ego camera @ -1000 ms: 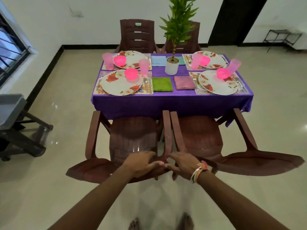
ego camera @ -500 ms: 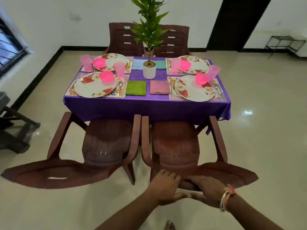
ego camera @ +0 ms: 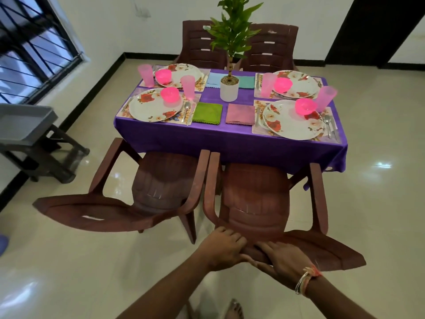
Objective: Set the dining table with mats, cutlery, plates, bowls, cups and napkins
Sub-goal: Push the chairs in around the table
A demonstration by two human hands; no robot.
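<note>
Both hands hold the top edge of a brown chair (ego camera: 255, 196) pushed under the near side of the table (ego camera: 230, 139). The left hand (ego camera: 224, 248) curls its fingers over the edge. The right hand (ego camera: 279, 256) lays its fingers across the top with the thumb tucked beneath.

The table wears a purple cloth, with a potted plant (ego camera: 228, 89) at its middle. Left and right of the plant lie four mats (ego camera: 256, 128), two a side. Each has a flowered plate (ego camera: 153, 109), a pink bowl (ego camera: 170, 94) on the plate, a pink cup (ego camera: 188, 86) close by and cutlery (ego camera: 187, 108) alongside.

Just in front of the plant lie a green napkin (ego camera: 207, 113) and a pink napkin (ego camera: 240, 114). A blue napkin (ego camera: 213, 79) and a teal napkin (ego camera: 246, 81) flank its pot.

Behind the plant stand two more chairs (ego camera: 202, 47). A second chair (ego camera: 161, 180) stands in front of it, to the left.

Far left of the plant are a barred window (ego camera: 34, 42) and a grey cart (ego camera: 25, 125); far right is a dark doorway (ego camera: 372, 31). The floor (ego camera: 379, 203) is glossy cream tile.
</note>
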